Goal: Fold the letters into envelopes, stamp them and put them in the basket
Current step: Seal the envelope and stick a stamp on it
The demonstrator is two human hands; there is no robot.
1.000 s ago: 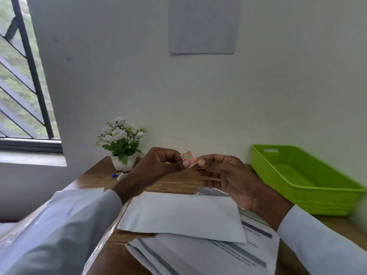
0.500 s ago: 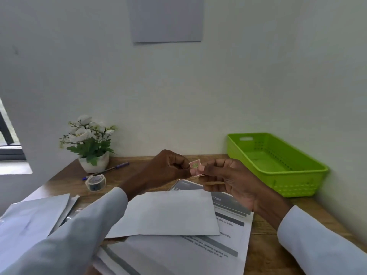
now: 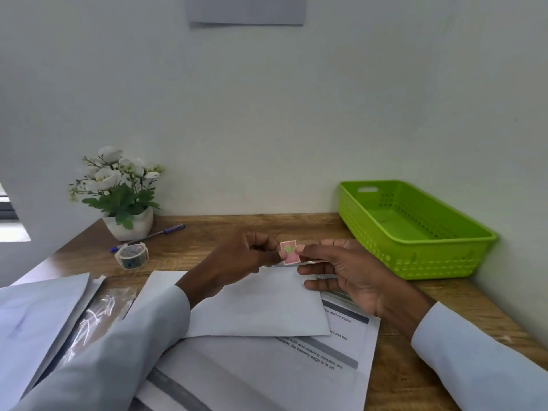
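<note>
Beneath both hands, a grainy wooden desk point(image 3: 225, 232), flat and brown. Right of the right hand, against the wall, a rectangular lime-green plastic basket point(image 3: 430, 256) with perforated sides and a cut-out handle slot. Under the wrists, smooth white printed letters point(image 3: 296, 369) with grey bars, fanned in a loose stack. Directly below the hands and atop that stack, a plain white rectangular envelope point(image 3: 261, 307), matte and flat. Left of the left sleeve, more white sheets point(image 3: 32, 315) over a crinkly clear plastic sleeve point(image 3: 98, 312). Beyond the left hand, white fabric-looking flowers in a small white pot point(image 3: 124, 200), a slim blue pen point(image 3: 151, 236), a round roll of patterned tape point(image 3: 132, 255). Left hand point(image 3: 237, 259) curled, right hand point(image 3: 350, 274) with lower fingers loosely extended. Pinched between the fingertips of both, held above the envelope: a tiny pink stamp point(image 3: 289, 252), square with serrated edges and a green centre.
</note>
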